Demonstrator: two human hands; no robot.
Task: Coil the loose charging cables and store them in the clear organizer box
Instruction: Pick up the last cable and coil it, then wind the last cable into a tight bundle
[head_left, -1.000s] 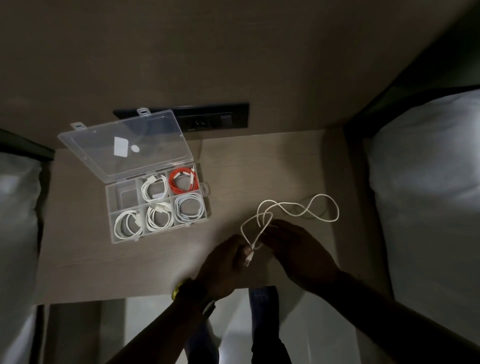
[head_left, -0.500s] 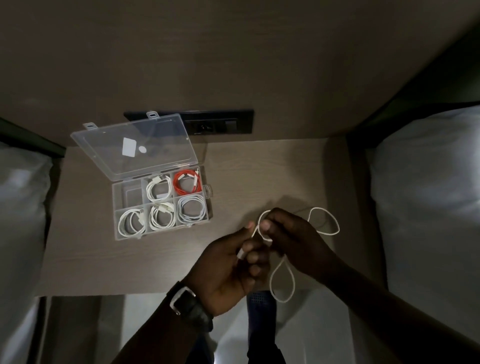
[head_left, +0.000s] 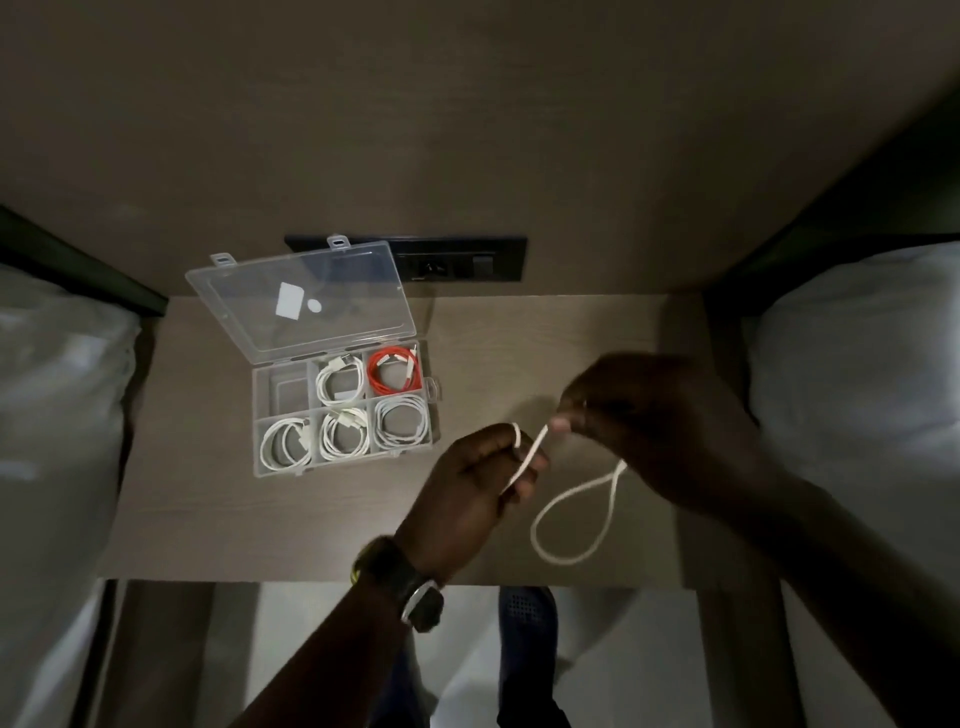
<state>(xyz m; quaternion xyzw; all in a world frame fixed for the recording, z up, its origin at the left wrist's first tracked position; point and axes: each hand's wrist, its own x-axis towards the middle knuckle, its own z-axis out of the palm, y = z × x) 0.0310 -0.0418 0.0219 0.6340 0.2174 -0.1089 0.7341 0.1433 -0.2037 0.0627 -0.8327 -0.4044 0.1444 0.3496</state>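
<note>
- left hand (head_left: 475, 491): fingers curled closed around one end of the white cable (head_left: 571, 512); a short turn of cable shows above the index finger, and a straight run leaves the fingertips up and to the right.
- right hand (head_left: 654, 415): thumb and forefinger pinched closed on the same cable just beyond the left fingertips; remaining fingers folded, their grip cannot be told.
- white cable: taut between the two pinch points; below the right fingers it hangs in one open loop over the wooden table (head_left: 208, 499), near the front edge. contact of the loop with the table cannot be told.
- clear organizer box (head_left: 343, 410): on the table, well to the left of the left fingers, lid (head_left: 301, 306) open and tilted back.
- box contents: coiled white cables in four compartments, a coiled red cable (head_left: 393, 370) in the far right compartment, the far left compartment without a cable.
- wristwatch (head_left: 418, 603) on the left wrist.
- dark socket panel (head_left: 462, 260) on the wall beyond the box.
- pale bedding either side of the table.
</note>
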